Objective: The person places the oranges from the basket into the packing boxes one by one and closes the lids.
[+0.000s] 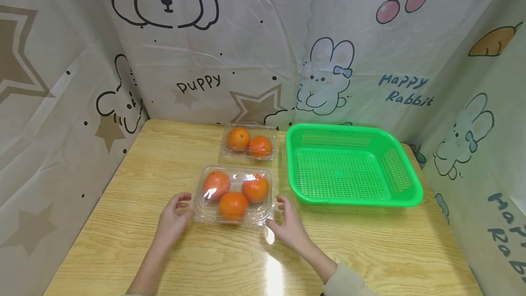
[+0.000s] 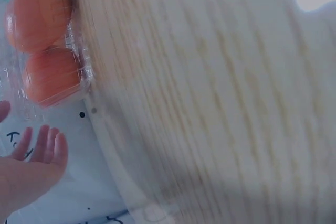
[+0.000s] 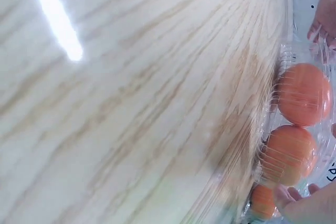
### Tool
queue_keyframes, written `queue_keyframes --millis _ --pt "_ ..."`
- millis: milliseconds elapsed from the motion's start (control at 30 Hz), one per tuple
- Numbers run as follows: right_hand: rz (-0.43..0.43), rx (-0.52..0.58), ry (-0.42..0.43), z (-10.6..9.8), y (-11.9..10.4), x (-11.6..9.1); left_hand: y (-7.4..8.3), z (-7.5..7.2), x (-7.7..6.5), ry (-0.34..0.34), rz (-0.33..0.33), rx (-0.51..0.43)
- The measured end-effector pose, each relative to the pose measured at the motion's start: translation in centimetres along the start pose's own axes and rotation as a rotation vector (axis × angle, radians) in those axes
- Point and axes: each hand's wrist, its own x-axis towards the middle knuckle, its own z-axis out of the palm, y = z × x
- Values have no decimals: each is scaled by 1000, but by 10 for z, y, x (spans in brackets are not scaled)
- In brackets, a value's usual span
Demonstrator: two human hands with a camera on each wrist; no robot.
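Note:
A clear plastic clamshell box (image 1: 201, 216) with three round orange fruits (image 1: 233, 205) inside sits on the table between my two hands. My left hand (image 1: 173, 218) is at its left side, fingers spread and slightly bent, with a small gap in the left wrist view. At the right side, my right hand (image 1: 291, 225) has its thumb and fingertips right by the box's near corner, fingers loosely curved. The lid lies over the fruits. Behind it stands a smaller clear box (image 1: 226, 153) holding two orange fruits (image 1: 239, 139).
A green plastic basket (image 1: 353, 202) with mesh sides stands to the right of both boxes. The wooden table (image 1: 135, 182) ends at a printed fabric backdrop (image 1: 246, 54) at the back, left and right.

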Motion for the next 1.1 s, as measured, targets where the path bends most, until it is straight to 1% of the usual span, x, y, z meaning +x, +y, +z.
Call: queue_keyframes --millis 67,167,233,267,300,400,500,700,833,1100 --pt "-62 -90 10 0 -1 0 -2 1 0 0 96 14" --pt "-144 -224 22 0 -4 1 -5 4 1 27 267 49" --pt "-181 -290 20 0 -5 1 -8 6 2 27 339 80" --pt "-206 -322 21 0 -6 2 -8 6 2 27 367 99" --pt "-227 -351 20 0 -7 2 -9 7 1 21 381 124" --pt "-269 -442 5 2 -8 4 -8 8 0 -10 385 198" --pt "-300 -503 -16 3 -10 6 -7 9 0 -23 389 285" --pt "-382 -555 -12 6 -16 8 -1 12 -2 -33 404 402" --pt "-408 -569 -9 8 -18 8 2 13 -5 -42 410 443" --pt "-431 -594 6 14 -16 9 4 15 -6 -39 431 475"
